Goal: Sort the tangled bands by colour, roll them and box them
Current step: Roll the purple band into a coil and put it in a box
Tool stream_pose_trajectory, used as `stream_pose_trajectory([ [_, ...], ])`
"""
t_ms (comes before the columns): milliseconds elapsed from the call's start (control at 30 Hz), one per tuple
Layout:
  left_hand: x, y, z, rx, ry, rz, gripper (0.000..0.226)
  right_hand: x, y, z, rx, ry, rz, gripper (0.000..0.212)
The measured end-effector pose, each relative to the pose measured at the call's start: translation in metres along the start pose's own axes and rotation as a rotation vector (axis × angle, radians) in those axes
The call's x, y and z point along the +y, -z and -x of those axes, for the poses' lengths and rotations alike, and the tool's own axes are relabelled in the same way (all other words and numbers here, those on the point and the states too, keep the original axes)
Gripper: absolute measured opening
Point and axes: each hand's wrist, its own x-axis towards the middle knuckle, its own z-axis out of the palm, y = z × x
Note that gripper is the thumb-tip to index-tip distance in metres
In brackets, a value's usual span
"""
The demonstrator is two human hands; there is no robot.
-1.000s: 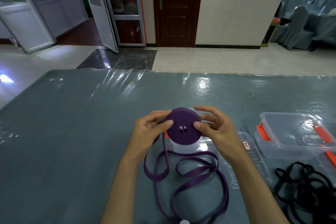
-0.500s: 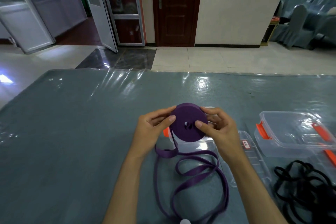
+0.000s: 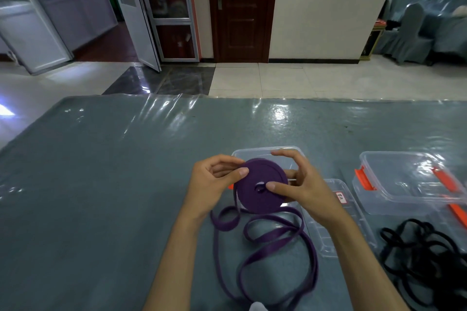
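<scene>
Purple roll (image 3: pixel 261 185) turned since last look, loose tail (image 3: pixel 275 237) shorter. Left hand (image 3: pixel 214 185), right hand (image 3: pixel 300 188) both grip roll. Rolling unfinished.

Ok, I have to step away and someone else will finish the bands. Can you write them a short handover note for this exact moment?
Left hand: grips the left edge of the purple roll.
Right hand: holds the roll's right side, thumb near its centre.
Where things are: the roll is held above an open clear box; the loose purple tail lies on the table. A lid lies beside it, a second box and the tangled black bands to the right.
Done: purple separated, mostly rolled.
Left: finish rolling the tail, box it, then roll and box the black.
</scene>
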Motion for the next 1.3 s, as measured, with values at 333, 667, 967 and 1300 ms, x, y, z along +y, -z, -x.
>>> stream_pose_trajectory([
  [333, -0.003, 0.008, -0.002, -0.051, 0.044, 0.061, 0.034, 0.007, -0.006, -0.004, 0.128, 0.079, -0.047, 0.06],
  [667, -0.018, -0.004, -0.004, -0.05, 0.161, 0.18, 0.043, 0.012, -0.004, -0.002, 0.26, 0.129, -0.074, 0.068],
  [967, -0.023, -0.019, -0.008, 0.163, 0.062, 0.177, 0.014, 0.027, -0.021, -0.009, 0.436, 0.15, -0.148, 0.064],
  [1300, -0.026, -0.023, -0.007, 0.106, 0.079, 0.24, 0.019, 0.015, -0.015, -0.009, 0.434, 0.118, -0.247, 0.07],
])
